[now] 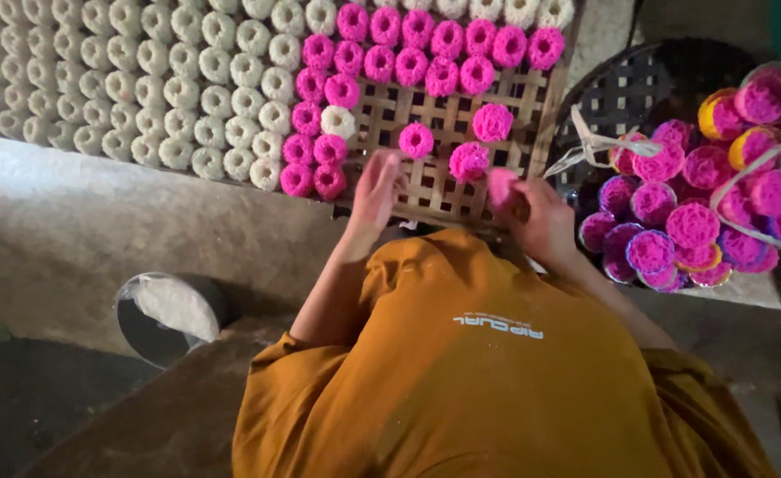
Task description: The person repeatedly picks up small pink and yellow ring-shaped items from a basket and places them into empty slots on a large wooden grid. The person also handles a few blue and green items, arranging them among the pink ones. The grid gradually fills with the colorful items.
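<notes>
A pink ring is gripped in the closed fingers of the right hand, above the near edge of the woven tray. The left hand is held half open and empty over that same edge. Loose pink rings lie just beyond both hands; white rings are laid out further left. A basket of moulds sits right of the right hand.

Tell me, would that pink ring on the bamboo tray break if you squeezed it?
Probably. The pink ring looks crumbly and rough, so it likely breaks easily. It lies flat on the woven tray, so it should not roll, and it seems light.
</notes>
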